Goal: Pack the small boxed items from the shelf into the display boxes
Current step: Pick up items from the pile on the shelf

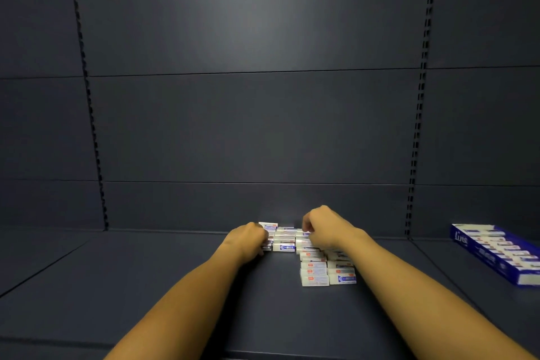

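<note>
Both hands close on a cluster of small boxes point(285, 240) at the back of the dark shelf point(146, 286). The left hand point(247, 240) curls round the cluster's left end, the right hand point(321, 231) pinches boxes at its right. Each box's long axis runs left to right. The display box point(496, 254), already lined with packs, lies well to the right of the cluster, nearer the right hand.
</note>
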A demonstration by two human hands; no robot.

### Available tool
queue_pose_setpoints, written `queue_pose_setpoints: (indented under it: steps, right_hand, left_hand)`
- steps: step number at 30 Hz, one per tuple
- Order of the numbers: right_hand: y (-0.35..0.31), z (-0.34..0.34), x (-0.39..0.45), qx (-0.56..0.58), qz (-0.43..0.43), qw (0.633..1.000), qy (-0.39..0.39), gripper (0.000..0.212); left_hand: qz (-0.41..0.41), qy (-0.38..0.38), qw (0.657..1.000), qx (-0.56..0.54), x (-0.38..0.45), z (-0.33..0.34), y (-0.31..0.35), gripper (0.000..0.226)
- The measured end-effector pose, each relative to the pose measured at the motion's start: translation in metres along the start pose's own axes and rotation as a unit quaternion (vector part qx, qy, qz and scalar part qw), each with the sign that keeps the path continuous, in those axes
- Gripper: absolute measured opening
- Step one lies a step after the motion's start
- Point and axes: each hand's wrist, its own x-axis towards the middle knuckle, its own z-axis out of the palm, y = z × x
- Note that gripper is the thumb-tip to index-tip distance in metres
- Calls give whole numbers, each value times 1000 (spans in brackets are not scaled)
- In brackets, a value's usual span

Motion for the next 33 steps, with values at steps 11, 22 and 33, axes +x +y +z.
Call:
queue_pose_setpoints:
  steps: [11, 22, 33]
  right_hand:
    - [-33, 22, 7, -55, -18, 998, 9, 32]
    - [-71, 40, 29, -151, -19, 988, -26, 24]
    - [-72, 43, 38, -177, -21, 983, -51, 26]
  left_hand:
    - [12, 28, 999, -28, -5, -3, -20, 22]
    - [15, 39, 996, 75, -36, -35, -66, 25]
    - [-6, 50, 997, 57, -55, -42, -89, 27]
